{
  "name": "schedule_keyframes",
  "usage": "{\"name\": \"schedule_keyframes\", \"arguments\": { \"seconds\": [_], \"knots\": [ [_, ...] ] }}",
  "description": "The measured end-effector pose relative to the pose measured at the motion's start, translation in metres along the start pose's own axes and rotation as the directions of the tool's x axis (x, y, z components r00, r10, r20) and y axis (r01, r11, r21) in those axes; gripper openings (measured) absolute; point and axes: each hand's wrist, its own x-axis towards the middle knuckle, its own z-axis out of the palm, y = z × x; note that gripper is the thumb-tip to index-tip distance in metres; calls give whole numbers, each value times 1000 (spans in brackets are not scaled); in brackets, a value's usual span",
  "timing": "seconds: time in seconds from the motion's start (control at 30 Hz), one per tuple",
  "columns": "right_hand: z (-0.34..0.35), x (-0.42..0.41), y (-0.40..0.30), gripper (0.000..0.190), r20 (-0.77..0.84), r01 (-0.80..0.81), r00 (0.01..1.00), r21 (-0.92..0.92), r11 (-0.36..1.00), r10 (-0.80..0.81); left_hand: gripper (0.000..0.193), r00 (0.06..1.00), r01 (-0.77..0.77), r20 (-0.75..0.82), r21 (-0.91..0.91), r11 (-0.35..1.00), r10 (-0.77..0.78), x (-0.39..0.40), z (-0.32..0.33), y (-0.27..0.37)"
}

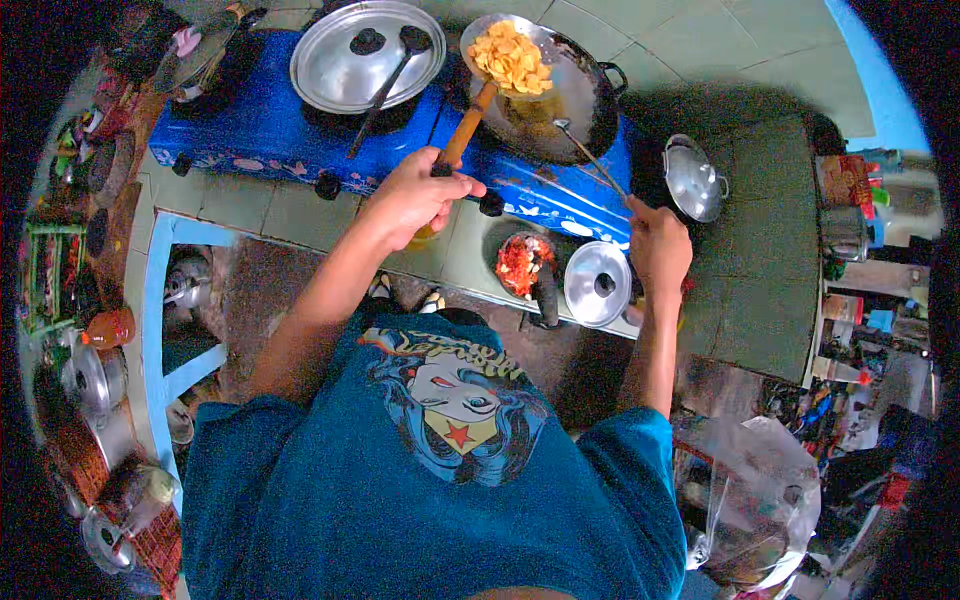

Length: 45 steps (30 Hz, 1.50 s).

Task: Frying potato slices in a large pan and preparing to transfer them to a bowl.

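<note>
My left hand (420, 195) grips the wooden handle (471, 126) of a wide strainer. A heap of golden fried chips (511, 60) lies in its bowl, held above the far left side of a black wok (592, 90). Brownish oil (536, 112) is visible in the wok. With my right hand (660, 247) I hold the end of a thin metal spatula or ladle (596, 159), its tip over the near right part of the wok. The wok sits on the right burner of a blue gas stove (247, 127); the burner itself is hidden.
A lidded pan (330, 49) with a dark ladle (386, 94) across its lid stands on the left burner. In front of the stove are a stone mortar of red paste (523, 262) and a metal lid (598, 283). Another lid (696, 180) leans at the stove's right side.
</note>
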Motion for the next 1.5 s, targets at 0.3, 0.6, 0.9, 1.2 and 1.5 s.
{"name": "schedule_keyframes", "arguments": {
  "seconds": [0.3,0.6,0.9,1.2,1.5],
  "knots": [
    [-18,-9,-2,24,78,-64,995,-35,997,66,24,1000,-3,9,-5,1000,3,1,-1,0],
    [-42,-20,11,24,152,-133,979,-42,990,138,23,999,-3,38,-13,1000,4,4,0,-1],
    [-51,-18,19,26,87,-104,991,-29,994,106,23,998,-7,56,-20,1000,8,4,1,-1],
    [-42,-2,10,24,61,-138,989,3,990,138,24,999,-4,52,-8,1000,5,3,3,2],
    [-36,4,8,24,87,-157,983,-34,987,160,25,999,-27,45,-8,1000,28,6,1,1]
  ]
}}
